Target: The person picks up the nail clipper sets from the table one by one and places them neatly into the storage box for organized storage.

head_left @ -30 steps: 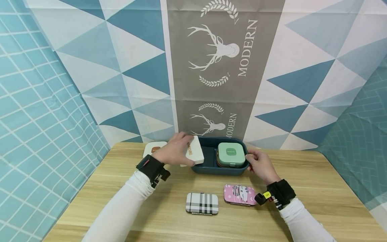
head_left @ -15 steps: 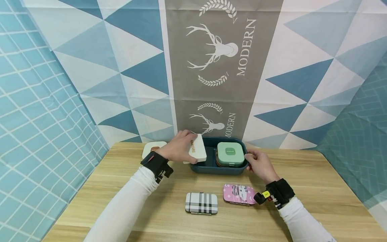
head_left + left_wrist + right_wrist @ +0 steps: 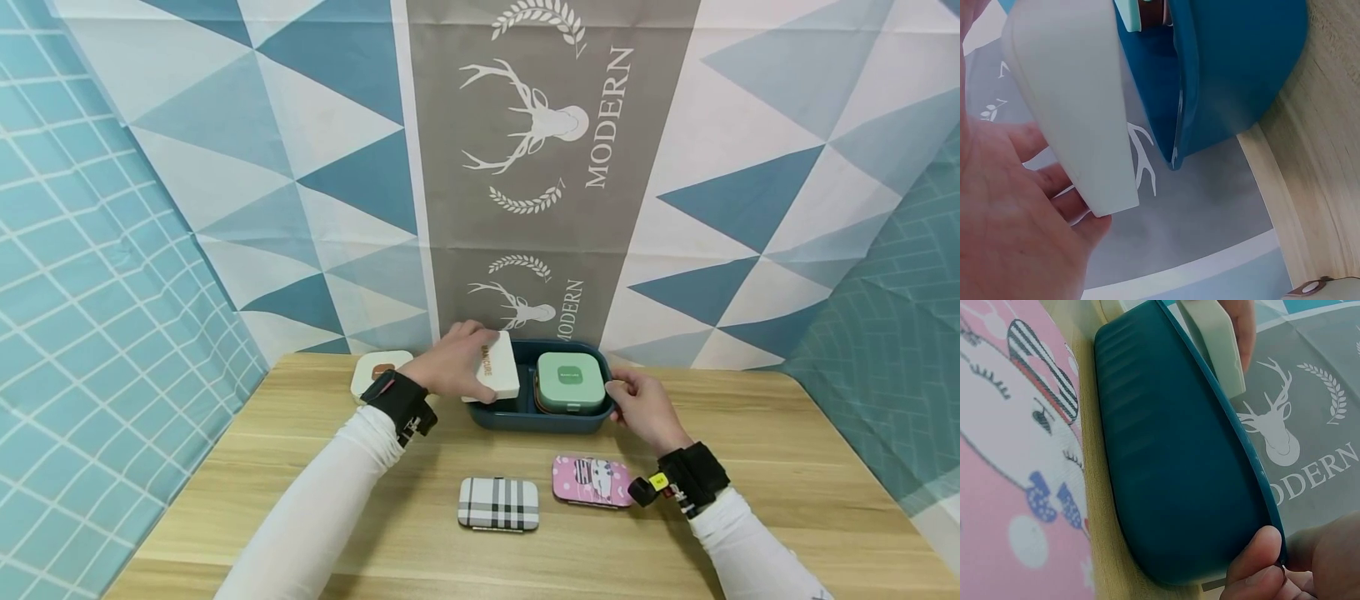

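My left hand (image 3: 459, 367) grips a white square case (image 3: 501, 367) lettered "MANICURE" by its sides, over the left end of a dark blue oblong bin (image 3: 543, 422). In the left wrist view the case (image 3: 1075, 100) is tilted above the rim of the bin (image 3: 1247, 69). A light green case (image 3: 572, 379) lies in the bin's right part, on top of a brown-edged one. My right hand (image 3: 648, 410) pinches the bin's right end; in the right wrist view the thumb and fingers (image 3: 1260, 550) hold the rim of the bin (image 3: 1172, 450).
Another white case (image 3: 371, 372) with a brown oval label lies left of the bin, partly behind my left wrist. A plaid flat case (image 3: 498, 504) and a pink cat-print case (image 3: 592, 481) lie in front on the wooden table (image 3: 615, 558). Patterned cloth hangs behind.
My left hand has carried the white case to the right, further over the bin's left end. The right hand keeps its hold on the rim.
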Tool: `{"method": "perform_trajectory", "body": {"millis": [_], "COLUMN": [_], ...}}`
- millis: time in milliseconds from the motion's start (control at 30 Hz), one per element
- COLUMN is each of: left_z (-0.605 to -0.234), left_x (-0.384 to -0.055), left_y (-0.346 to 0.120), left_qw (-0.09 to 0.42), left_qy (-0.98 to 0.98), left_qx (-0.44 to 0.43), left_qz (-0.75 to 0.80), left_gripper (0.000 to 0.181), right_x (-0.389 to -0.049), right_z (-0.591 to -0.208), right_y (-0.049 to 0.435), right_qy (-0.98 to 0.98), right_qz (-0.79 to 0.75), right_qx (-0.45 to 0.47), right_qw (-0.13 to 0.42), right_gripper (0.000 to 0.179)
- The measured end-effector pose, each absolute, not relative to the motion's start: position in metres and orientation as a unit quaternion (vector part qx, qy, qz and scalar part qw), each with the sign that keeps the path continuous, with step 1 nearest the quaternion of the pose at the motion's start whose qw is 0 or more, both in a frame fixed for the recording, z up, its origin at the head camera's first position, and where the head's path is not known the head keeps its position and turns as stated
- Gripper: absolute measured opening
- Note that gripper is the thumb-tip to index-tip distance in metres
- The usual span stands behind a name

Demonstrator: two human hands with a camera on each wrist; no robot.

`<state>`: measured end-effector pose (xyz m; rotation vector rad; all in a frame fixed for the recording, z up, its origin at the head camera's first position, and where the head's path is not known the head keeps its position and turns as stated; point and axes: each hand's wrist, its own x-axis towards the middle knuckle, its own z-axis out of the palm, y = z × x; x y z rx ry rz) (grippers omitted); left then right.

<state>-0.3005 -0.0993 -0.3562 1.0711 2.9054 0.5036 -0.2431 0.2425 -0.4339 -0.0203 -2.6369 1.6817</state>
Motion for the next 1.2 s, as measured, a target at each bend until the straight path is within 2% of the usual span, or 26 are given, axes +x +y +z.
{"method": "perform_trajectory", "body": {"millis": [800, 1200], "left_z": [-0.373, -0.375], "left_x": [-0.323, -0.324], "left_y": [-0.087, -0.082], "left_qw": [0.019, 0.031], "left_qy": [0.918, 0.917], "left_qx": [0.362, 0.360], "left_qz": [0.159, 0.169], "left_gripper": [0.100, 0.100], "right_x": [-0.244, -0.243], "right_z": [-0.435, -0.435], "right_y": [0.243, 0.243], "right_qy": [-0.842, -0.843], "right_qz": [0.540, 0.538], "right_qx": [-0.005, -0.002], "right_qw": [0.005, 0.010], "right_gripper": [0.045, 0.043]}}
